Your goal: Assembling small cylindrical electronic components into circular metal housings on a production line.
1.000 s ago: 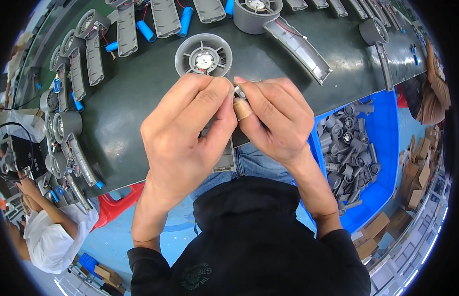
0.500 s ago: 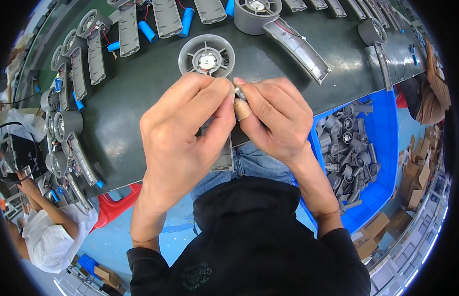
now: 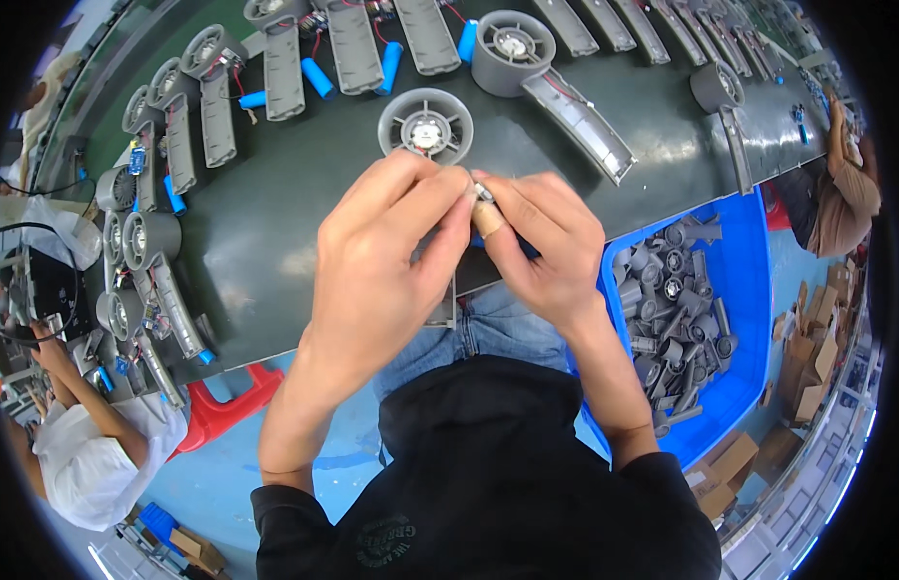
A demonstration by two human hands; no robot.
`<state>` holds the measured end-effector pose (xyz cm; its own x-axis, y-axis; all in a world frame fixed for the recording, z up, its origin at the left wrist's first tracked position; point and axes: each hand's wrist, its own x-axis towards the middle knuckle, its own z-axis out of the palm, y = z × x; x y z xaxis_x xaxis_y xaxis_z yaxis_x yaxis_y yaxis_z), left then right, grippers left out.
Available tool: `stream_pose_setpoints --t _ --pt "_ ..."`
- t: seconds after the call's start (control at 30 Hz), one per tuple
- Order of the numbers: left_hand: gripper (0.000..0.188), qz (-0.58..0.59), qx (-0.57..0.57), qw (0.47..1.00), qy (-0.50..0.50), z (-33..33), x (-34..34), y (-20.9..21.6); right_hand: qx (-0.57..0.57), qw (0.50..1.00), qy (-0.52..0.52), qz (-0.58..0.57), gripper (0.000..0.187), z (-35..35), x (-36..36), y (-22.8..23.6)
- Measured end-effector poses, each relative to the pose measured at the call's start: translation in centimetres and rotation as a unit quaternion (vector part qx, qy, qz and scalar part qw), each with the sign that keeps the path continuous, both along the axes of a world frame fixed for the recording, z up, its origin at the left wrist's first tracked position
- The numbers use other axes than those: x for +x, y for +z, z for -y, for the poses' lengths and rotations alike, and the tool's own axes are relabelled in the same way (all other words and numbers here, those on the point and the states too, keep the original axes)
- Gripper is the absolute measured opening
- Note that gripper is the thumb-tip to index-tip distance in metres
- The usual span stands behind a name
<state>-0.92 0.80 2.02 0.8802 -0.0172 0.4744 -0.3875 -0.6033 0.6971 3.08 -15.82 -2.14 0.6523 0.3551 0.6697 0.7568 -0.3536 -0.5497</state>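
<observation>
A dark green, flat tabletop (image 3: 265, 280) bears a grey round plastic housing (image 3: 501, 77) beyond and right of the fingers (image 3: 417, 205), blue cylinders (image 3: 391, 68) beyond left.

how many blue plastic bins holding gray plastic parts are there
1: the bin, right of the bare right hand, beside the dark green table; others may be hidden.

Two bare hands, a left hand (image 3: 391, 253) and a right hand (image 3: 554, 249), one tan finger wrap (image 3: 488, 220) and one small shiny piece (image 3: 482, 191). On one dark table (image 3: 285, 193), three round fans (image 3: 426, 133) from the middle rightward and four blue batteries (image 3: 391, 68) behind the hands. One blue bin (image 3: 751, 290) of grey parts (image 3: 677, 309) too jumbled to count, one red stool (image 3: 227, 411) at left and at least two co-workers (image 3: 106, 454).
</observation>
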Motion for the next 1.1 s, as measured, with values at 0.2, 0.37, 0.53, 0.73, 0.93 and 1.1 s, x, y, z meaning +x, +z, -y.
stream_pose_setpoints --t 0.2,0.37,0.53,0.73,0.93,1.1 --pt "0.057 0.026 0.061 0.995 0.079 -1.8 1.0 0.6 0.033 0.978 -0.024 -0.206 0.028 0.3 -2.2 0.8" --pt "0.068 0.005 0.008 0.999 0.052 -1.5 1.7 -0.3 0.126 0.957 0.017 -0.262 0.033 0.8 -2.1 -0.6" --pt "0.071 0.144 0.027 0.988 0.058 -0.6 0.6 2.6 0.247 0.951 0.089 -0.165 0.033 1.1 -2.0 1.4" --pt "0.064 0.228 0.051 0.969 0.08 0.5 -0.3 6.4 0.385 0.892 0.167 -0.169 0.033 0.8 -1.8 3.4" --pt "0.065 0.258 0.092 0.96 0.059 0.5 0.0 7.8 0.42 0.875 0.188 -0.15 0.031 0.6 -1.5 4.7" --pt "0.06 0.264 0.038 0.961 0.078 0.6 1.0 8.5 0.417 0.878 0.185 -0.146 0.031 0.1 -0.4 5.4"
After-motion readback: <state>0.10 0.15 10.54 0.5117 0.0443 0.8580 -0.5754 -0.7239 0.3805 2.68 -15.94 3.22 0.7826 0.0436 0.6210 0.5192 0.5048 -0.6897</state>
